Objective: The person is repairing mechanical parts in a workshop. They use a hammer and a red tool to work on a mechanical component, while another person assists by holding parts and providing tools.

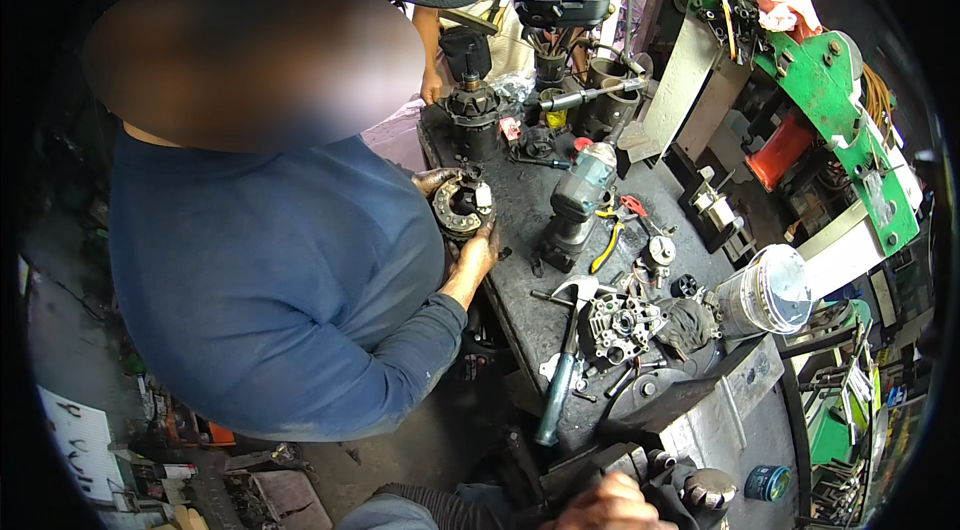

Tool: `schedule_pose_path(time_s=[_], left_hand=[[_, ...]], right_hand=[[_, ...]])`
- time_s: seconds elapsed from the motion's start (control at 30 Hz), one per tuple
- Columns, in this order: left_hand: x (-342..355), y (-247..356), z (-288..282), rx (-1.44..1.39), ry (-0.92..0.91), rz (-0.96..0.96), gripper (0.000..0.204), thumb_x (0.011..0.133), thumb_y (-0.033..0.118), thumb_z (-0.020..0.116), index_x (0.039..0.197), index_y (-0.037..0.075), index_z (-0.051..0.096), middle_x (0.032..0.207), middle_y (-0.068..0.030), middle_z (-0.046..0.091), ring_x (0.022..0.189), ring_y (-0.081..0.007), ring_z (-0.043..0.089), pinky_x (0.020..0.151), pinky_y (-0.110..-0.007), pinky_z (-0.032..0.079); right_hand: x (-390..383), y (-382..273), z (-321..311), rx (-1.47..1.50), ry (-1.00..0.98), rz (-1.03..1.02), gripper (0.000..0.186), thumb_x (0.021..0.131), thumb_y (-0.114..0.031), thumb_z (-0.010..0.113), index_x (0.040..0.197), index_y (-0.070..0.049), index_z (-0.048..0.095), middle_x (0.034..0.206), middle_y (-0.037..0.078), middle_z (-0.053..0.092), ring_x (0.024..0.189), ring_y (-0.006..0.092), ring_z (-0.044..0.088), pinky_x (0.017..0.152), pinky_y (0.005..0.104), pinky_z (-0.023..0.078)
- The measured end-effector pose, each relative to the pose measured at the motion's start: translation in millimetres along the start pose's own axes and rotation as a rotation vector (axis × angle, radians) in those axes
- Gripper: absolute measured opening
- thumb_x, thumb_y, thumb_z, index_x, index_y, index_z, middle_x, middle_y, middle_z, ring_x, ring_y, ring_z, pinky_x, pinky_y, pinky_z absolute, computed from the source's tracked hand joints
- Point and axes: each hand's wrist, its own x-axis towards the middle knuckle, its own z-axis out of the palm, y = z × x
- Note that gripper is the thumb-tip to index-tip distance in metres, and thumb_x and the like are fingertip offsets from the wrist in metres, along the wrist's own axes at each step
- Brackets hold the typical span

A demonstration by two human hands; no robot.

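My left hand (pixel 608 505) shows at the lower edge, beside the dark metal block of a bench vise (pixel 596 468). A dark ribbed sleeve (pixel 450 502) leads toward it from the left. Its fingers are blurred and partly cut off, so whether it holds anything is hidden. My right hand is out of sight. Close by are a dark cloth-like piece with a round metal cap (pixel 709 489) and a small blue tin (pixel 767 483). Across the bench corner, a co-worker in a dark blue top (pixel 290 290) holds a round, greasy metal part (pixel 462 209) in both hands.
On the dark workbench (pixel 515 275) lie a hammer (pixel 566 370), a cordless impact wrench (pixel 580 195), yellow-handled pliers (pixel 606 248) and a cast metal housing (pixel 622 327). A clear bucket (pixel 765 292) stands at right, near a green machine frame (pixel 830 90). Another person stands behind.
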Motion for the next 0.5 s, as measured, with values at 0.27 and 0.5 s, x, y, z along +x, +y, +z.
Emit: schedule_pose_path(time_s=[0.27,0.5], left_hand=[[-22.4,-2.8,15.4,-0.09,-0.186,-0.142,0.008,0.088,0.003,0.066,0.096,0.0,0.068,0.095,-0.0137,0.063,0.077,-0.0303,0.062,0.065,-0.041,0.05],[-24.3,-13.4,17.4,0.03,-0.197,0.086,0.008,0.086,0.002,0.065,0.091,-0.003,0.062,0.101,-0.0178,0.06,0.08,-0.0353,0.062,0.064,-0.044,0.052]], right_hand=[[-1.8,-0.5,2.8,0.023,-0.01,0.011,0.046,0.088,-0.01,0.076,0.127,0.009,0.061,0.126,0.023,0.065,0.115,0.0333,0.061,0.104,0.0445,0.046],[-4.0,-1.9,1.5,0.032,-0.01,0.036,0.045,0.088,-0.009,0.075,0.127,0.007,0.062,0.127,0.023,0.064,0.117,0.0329,0.06,0.105,0.0447,0.046]])
